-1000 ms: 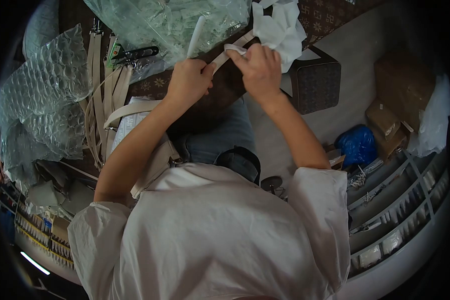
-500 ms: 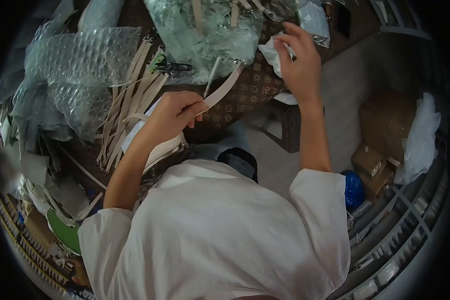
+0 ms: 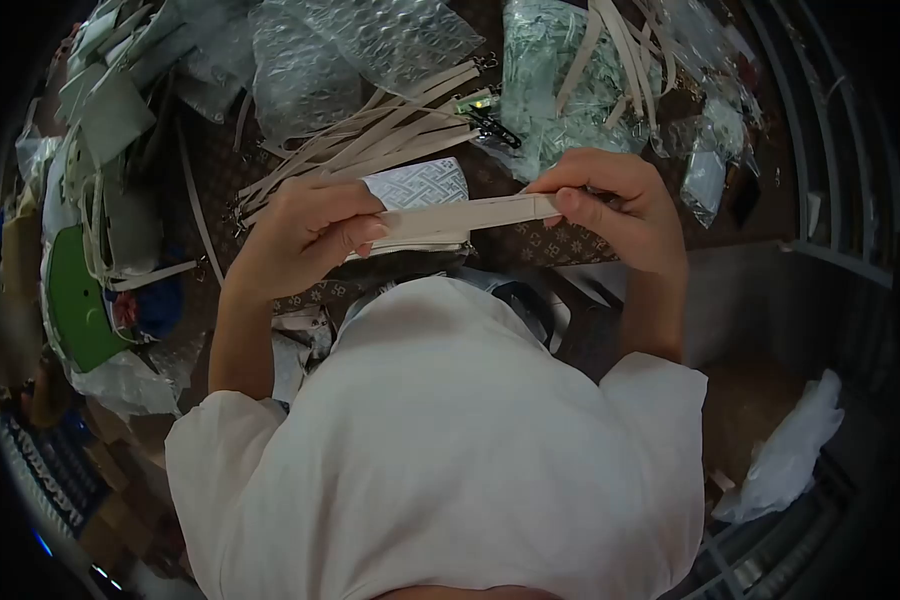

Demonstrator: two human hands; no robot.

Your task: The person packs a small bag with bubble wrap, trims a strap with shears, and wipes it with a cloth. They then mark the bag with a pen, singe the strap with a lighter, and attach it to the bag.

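A cream strap (image 3: 465, 216) is stretched between my two hands, nearly level. My left hand (image 3: 320, 228) pinches its left part, and my right hand (image 3: 615, 208) grips its right end between thumb and fingers. Just below and behind the strap lies a white patterned piece (image 3: 425, 184), with a pale edge and dark folds under it. A bundle of beige straps with metal clasps (image 3: 400, 140) rests beyond my left hand. Close to the bundle's right end is a small black tool (image 3: 494, 127).
Bubble wrap (image 3: 365, 50) lies at the back, with greenish plastic wrap (image 3: 540, 80) and more straps to its right. At the left are pale pieces and a green panel (image 3: 78, 300). A white plastic bag (image 3: 790, 450) is low on the right.
My right hand has come down and left from the far side and taken the strap's end. The strap is now stretched level. The view has turned, shifting the surroundings.
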